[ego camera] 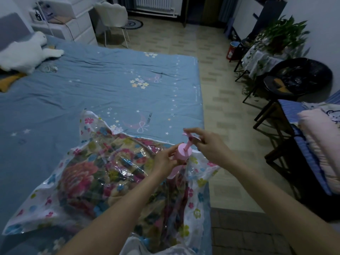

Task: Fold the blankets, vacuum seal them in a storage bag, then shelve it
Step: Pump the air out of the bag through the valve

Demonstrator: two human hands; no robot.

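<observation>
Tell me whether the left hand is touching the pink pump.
Touching. The head view shows the left hand with fingers curled round the pump body, while the right hand pinches its raised handle.

Blanket (103, 173) inside storage bag (38, 214) on bed (92, 85).

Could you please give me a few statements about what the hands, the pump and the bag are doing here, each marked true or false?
1. The left hand grips the barrel of the pink pump. True.
2. The right hand rests flat on the bed. False: it holds the pump's raised handle.
3. The storage bag already holds a floral blanket. True.
4. The bag lies on the floor. False: it lies on the bed.
5. A white plush toy lies at the far left of the bed. True.
</observation>
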